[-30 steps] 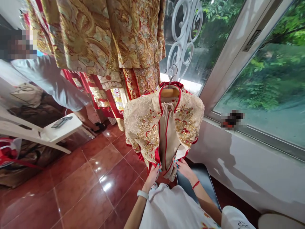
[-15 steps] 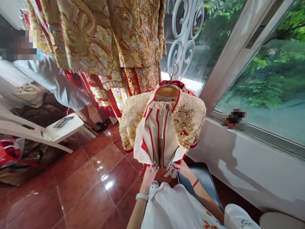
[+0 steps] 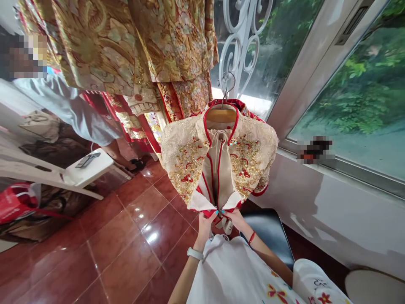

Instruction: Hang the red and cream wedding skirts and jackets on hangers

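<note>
A cream jacket [image 3: 185,152] with gold and red beading and red piping hangs on a hanger [image 3: 226,86] in front of me. My left hand [image 3: 207,221] is closed on the lower front edge of its left panel. The lower edge of the right panel is pinched in my right hand [image 3: 233,216]. Both hands are close together at the bottom of the opening, thumbs near each other. Between the panels the pale lining [image 3: 218,173] and a tied cord [image 3: 219,141] show. What lies under my fingers is partly hidden.
Gold embroidered garments [image 3: 104,46] hang at upper left. A black stool [image 3: 268,232] stands by my right arm, below the window [image 3: 348,93]. A white chair [image 3: 90,166] with a phone-like object is at left, with a red bag [image 3: 19,202] and another person [image 3: 69,105] nearby.
My hands have come closer together, drawing the jacket's front panels inward. The gap between them is narrower and more beading faces me. The view has shifted slightly.
</note>
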